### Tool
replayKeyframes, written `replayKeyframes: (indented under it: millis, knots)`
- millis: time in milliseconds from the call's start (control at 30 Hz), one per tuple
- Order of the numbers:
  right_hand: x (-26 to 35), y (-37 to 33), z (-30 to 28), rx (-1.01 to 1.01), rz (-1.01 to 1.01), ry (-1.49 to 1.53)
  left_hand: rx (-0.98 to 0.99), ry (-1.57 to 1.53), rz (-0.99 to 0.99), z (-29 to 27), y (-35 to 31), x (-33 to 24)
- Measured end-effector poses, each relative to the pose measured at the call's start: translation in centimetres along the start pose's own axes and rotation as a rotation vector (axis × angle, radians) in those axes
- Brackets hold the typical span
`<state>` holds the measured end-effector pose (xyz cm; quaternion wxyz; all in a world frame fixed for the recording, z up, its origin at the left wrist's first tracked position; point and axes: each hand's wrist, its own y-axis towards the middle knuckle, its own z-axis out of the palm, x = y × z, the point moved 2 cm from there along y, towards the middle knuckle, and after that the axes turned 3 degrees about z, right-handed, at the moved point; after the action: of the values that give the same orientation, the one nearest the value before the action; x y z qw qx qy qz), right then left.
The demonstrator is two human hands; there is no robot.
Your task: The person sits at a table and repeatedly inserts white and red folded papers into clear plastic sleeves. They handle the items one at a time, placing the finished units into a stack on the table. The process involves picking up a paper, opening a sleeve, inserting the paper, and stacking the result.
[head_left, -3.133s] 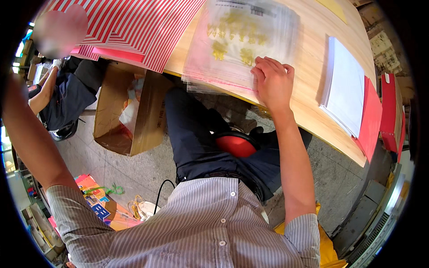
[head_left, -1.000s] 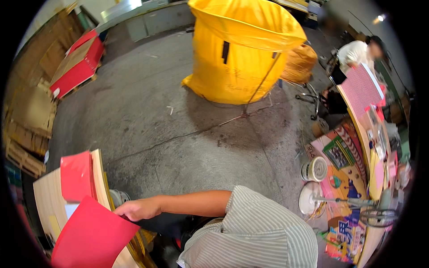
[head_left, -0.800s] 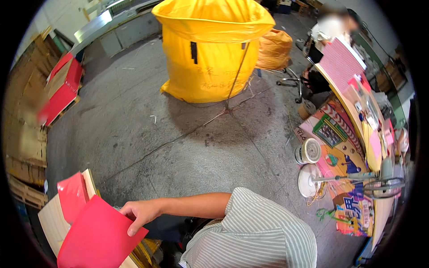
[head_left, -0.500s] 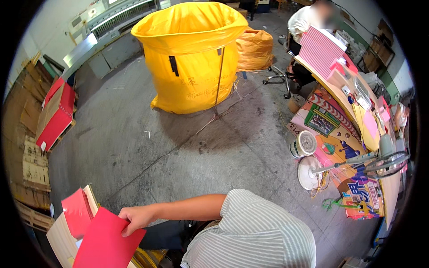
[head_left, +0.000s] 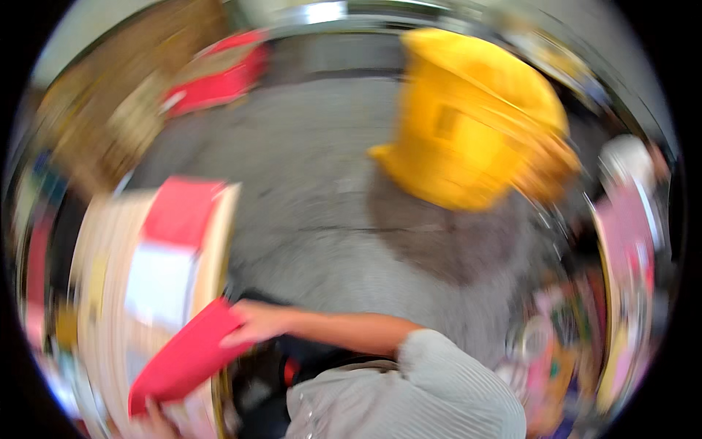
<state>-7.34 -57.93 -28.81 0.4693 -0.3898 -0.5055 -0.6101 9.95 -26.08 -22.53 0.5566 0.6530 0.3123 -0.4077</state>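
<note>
One red sheet (head_left: pixel 186 356) is getting two-handed contact: the right hand (head_left: pixel 254 323) is gripping one end; the left hand (head_left: pixel 156 423), newly showing, is touching the other, grip unclear.

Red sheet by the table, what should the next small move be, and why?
Probably ease the right hand leftward, bringing more of the red sheet over the table. That hand grips the sheet's right end, which seems to reach past the table's edge, while the left hand is at the lower-left corner, its grip too blurred to judge.
</note>
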Motion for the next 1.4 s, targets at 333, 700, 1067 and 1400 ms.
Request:
replayKeyframes:
  millis: [333, 700, 1067, 1400]
  knots:
    - [-2.9, -0.7, 0.3, 0.339, 0.072, -0.156, 0.124, -0.079, -0.085, -3.2, -11.7, 2.6]
    - [-5.7, 11.7, 3.5, 0.21, 0.233, -0.302, -0.151, 0.041, -0.091, -11.0, -4.4, 8.7]
    - [-7.7, 14.6, 3.1, 0.201, 0.211, -0.218, -0.118, 0.035, -0.278, -9.1, -3.8, 8.8]
    - [-7.9, 14.3, 3.0, 0.237, 0.3, -0.263, -0.077, 0.01, -0.273, -8.9, -3.5, 9.5]
